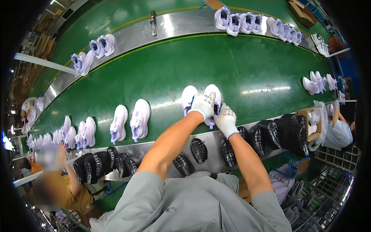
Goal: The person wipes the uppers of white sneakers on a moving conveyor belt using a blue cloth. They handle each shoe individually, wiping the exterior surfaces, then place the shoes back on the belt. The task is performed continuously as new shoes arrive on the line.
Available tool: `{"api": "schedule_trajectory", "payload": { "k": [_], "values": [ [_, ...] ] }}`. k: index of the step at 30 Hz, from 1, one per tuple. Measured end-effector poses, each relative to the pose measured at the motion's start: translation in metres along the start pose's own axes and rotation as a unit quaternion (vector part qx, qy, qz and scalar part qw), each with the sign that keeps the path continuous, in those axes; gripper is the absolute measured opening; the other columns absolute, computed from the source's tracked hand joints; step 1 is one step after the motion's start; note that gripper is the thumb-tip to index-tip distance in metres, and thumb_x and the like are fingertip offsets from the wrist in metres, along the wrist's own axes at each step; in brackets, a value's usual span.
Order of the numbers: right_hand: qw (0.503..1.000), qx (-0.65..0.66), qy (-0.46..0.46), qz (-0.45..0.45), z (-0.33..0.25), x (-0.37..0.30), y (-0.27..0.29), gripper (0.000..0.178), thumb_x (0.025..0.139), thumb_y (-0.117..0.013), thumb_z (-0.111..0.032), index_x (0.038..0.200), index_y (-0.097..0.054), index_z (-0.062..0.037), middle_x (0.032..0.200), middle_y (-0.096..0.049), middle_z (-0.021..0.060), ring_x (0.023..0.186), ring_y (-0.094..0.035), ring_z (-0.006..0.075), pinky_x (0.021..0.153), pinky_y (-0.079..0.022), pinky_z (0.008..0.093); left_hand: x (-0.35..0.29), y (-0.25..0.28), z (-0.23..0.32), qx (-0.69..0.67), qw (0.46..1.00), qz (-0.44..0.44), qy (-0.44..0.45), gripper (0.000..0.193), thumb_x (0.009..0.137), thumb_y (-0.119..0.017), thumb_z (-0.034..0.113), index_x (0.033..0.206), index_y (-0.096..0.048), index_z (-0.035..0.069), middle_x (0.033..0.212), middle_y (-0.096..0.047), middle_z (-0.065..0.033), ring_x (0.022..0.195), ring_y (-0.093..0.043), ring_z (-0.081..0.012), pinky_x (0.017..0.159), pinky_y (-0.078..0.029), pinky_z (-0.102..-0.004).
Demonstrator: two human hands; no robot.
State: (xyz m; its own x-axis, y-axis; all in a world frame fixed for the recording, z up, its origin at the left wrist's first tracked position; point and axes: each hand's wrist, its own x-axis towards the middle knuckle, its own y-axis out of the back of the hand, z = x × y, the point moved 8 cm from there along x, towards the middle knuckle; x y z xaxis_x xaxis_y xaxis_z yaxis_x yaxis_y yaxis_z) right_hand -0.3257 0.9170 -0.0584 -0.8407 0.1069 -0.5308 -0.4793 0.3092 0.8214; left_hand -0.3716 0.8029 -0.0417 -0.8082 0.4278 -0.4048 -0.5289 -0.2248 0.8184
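Two white-and-lilac sneakers stand side by side in front of me on a green conveyor belt, toes pointing away: a left sneaker (189,92) and a right sneaker (212,91). My left hand (203,105), in a white work glove, is closed over the right sneaker's upper near its opening. At the same sneaker's collar and heel, my right hand (226,118), gloved too, has its fingers closed on the edge. Both hands partly hide the pair, and the exact hold of the right fingertips is hard to see.
Black knobbed shoe-shaped pieces (199,150) line the near metal ledge (210,137). More sneakers (140,119) stand left on the belt. Others (246,23) sit on the far ledge, along with a dark-handled tool (153,22). Co-workers (73,185) are at left and right. An open carton (312,125) stands right.
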Motion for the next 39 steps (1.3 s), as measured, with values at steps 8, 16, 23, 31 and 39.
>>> {"api": "schedule_trajectory", "payload": {
  "k": [8, 16, 23, 31, 39],
  "values": [
    [0.997, -0.055, -0.017, 0.054, -0.012, 0.026, 0.008, 0.055, 0.09, -0.072, -0.042, 0.128, -0.057, -0.005, 0.124, -0.07, 0.019, 0.11, -0.072, 0.0354, 0.096, -0.056, 0.045, -0.002, 0.0, -0.001, 0.046, 0.992, 0.118, -0.01, 0.049, 0.084, -0.074, 0.025, 0.125, -0.055, 0.006, 0.096, -0.075, -0.0179, 0.09, -0.073, -0.0383, 0.092, -0.047, -0.055],
    [0.956, -0.075, 0.188, 0.212, -0.005, -0.093, 0.029, 0.077, 0.086, -0.078, -0.04, 0.145, -0.049, -0.0016, 0.133, -0.06, 0.0232, 0.119, -0.062, 0.0381, 0.099, -0.054, 0.0457, -0.259, -0.044, -0.08, -0.09, 0.966, -0.029, 0.239, 0.063, 0.096, -0.065, 0.04, 0.144, -0.048, 0.002, 0.109, -0.072, -0.0184, 0.098, -0.071, -0.0346, 0.089, -0.054, -0.0483],
    [0.975, -0.118, 0.155, -0.106, -0.022, -0.19, -0.08, 0.08, 0.083, -0.081, -0.038, 0.146, -0.046, -0.0021, 0.138, -0.051, 0.0203, 0.116, -0.064, 0.0374, 0.093, -0.057, 0.0464, -0.27, -0.121, -0.023, -0.234, 0.937, -0.038, 0.256, 0.088, 0.093, -0.07, 0.046, 0.161, -0.03, 0.006, 0.118, -0.067, -0.0269, 0.103, -0.07, -0.0408, 0.094, -0.055, -0.047],
    [0.974, -0.155, 0.161, -0.038, -0.032, -0.198, -0.095, 0.073, 0.083, -0.081, -0.034, 0.139, -0.05, 0.0022, 0.132, -0.052, 0.0234, 0.113, -0.063, 0.0387, 0.091, -0.058, 0.0454, -0.309, -0.116, -0.007, -0.219, 0.94, -0.008, 0.261, 0.105, 0.077, -0.084, 0.048, 0.163, -0.029, 0.021, 0.152, -0.039, -0.0343, 0.129, -0.05, -0.0516, 0.106, -0.047, -0.0588],
    [0.978, -0.128, 0.157, -0.04, -0.031, -0.202, -0.103, 0.076, 0.083, -0.08, -0.033, 0.146, -0.049, -0.0025, 0.137, -0.049, 0.0225, 0.119, -0.059, 0.0405, 0.097, -0.054, 0.0474, -0.326, -0.122, -0.025, -0.183, 0.957, 0.038, 0.221, 0.077, 0.086, -0.065, 0.01, 0.154, -0.046, 0.041, 0.158, -0.033, -0.0303, 0.134, -0.046, -0.0483, 0.105, -0.047, -0.057]
  ]
}}
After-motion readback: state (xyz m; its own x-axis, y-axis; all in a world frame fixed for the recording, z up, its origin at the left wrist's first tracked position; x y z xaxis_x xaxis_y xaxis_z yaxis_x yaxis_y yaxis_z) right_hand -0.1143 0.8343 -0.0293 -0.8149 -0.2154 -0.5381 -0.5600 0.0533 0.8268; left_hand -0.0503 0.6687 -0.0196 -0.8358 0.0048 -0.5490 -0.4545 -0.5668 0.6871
